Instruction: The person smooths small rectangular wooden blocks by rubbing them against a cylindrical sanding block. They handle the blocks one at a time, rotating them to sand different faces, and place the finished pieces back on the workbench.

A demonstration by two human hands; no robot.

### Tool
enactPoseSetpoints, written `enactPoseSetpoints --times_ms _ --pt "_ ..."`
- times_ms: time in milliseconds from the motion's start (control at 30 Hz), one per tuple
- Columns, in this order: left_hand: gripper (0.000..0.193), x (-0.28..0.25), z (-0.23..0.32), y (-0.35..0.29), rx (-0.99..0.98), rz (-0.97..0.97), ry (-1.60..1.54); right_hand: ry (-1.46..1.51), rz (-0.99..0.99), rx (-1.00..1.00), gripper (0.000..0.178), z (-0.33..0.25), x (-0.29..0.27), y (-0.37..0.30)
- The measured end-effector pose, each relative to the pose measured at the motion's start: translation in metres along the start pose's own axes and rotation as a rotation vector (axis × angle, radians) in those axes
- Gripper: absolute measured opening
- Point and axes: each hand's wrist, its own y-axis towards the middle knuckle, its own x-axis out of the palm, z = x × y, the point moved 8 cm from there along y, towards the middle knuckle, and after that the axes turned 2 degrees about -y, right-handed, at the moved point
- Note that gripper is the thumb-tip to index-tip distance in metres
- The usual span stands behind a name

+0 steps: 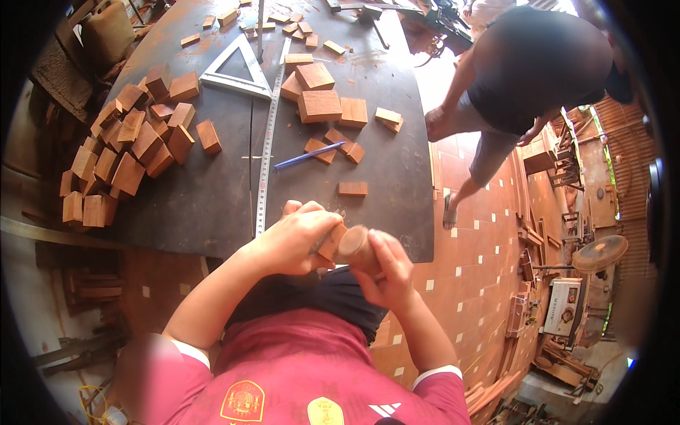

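Note:
Just off the table's near edge, my left hand (297,237) is closed on a small wooden block (330,243). My right hand (388,269) grips a brown cylinder-like piece (355,244) with a flat round end, its material unclear. The two pieces meet or nearly meet between my hands; whether they touch I cannot tell. Ahead of them on the dark table (227,191) lies one small wooden block (353,189). Farther up, a blue pen (309,155) rests across a few small blocks. A tape measure blade (268,142) runs lengthwise left of the pen.
Many wooden blocks (134,142) are heaped at the table's left. Larger blocks (319,105) sit mid-table, near a metal triangle square (237,67). Small offcuts lie toward the far end. Another person (531,71) stands at the right on the tiled floor (467,269).

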Motion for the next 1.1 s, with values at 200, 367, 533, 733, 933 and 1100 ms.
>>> enactPoseSetpoints --times_ms 200,367,533,733,933,1100 --pt "0.077 0.001 0.0 0.0 -0.004 -0.003 -0.007 -0.005 0.0 -0.015 0.07 0.007 -0.002 -0.002" --pt "0.076 0.002 -0.003 0.0 -0.029 -0.033 0.005 0.1 -0.015 -0.014 0.071 -0.006 0.009 -0.018" --pt "0.076 0.0 -0.001 0.0 -0.029 -0.016 -0.021 -0.034 0.066 0.105 0.067 0.019 -0.002 -0.008" --pt "0.076 0.002 -0.003 -0.001 -0.018 -0.016 0.001 0.066 -0.014 0.004 0.071 -0.006 0.009 -0.02" --pt "0.076 0.003 -0.002 -0.001 -0.031 -0.002 -0.005 0.031 0.018 0.008 0.07 -0.005 0.007 -0.014" --pt "0.076 0.002 0.002 0.0 -0.028 -0.016 -0.01 -0.041 0.01 -0.005 0.066 -0.002 0.001 -0.006"
